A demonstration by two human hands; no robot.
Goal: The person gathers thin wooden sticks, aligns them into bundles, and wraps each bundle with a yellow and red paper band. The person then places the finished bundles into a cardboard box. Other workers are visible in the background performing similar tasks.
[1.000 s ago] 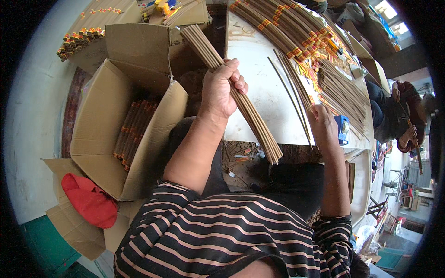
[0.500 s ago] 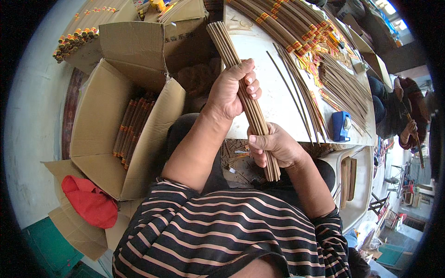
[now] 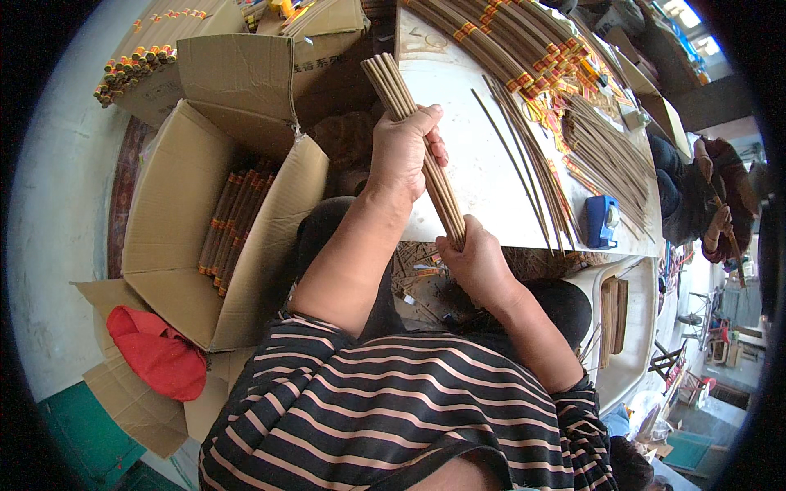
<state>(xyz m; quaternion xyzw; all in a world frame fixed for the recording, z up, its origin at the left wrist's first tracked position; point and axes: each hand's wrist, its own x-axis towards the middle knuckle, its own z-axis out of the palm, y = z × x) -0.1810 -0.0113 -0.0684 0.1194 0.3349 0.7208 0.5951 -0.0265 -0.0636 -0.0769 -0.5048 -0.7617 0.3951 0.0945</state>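
A bundle of brown incense sticks point(image 3: 442, 194) slants across in front of me over the near edge of the white table. My left hand point(image 3: 403, 147) is wrapped round its upper part, and the evened stick tops fan out slightly above the fist. Lower down, my right hand point(image 3: 481, 258) closes on the bottom end, covering the tips. On the table point(image 3: 491, 200), to the right of the bundle, lie loose sticks point(image 3: 524, 159). A blue tape dispenser point(image 3: 602, 222) stands by the table's right corner.
On my left is an open cardboard box point(image 3: 172, 204) holding labelled bundles point(image 3: 237, 229). A red cloth point(image 3: 155, 352) rests beside it. Banded bundles point(image 3: 508, 41) cover the table's far side. A white tub point(image 3: 634, 327) stands at right. Another person point(image 3: 720, 188) works farther right.
My right hand has shifted up and turned, now covering the bundle's lower end, which stuck out below it before. The bundle's top has dropped slightly; my left hand keeps its grip.
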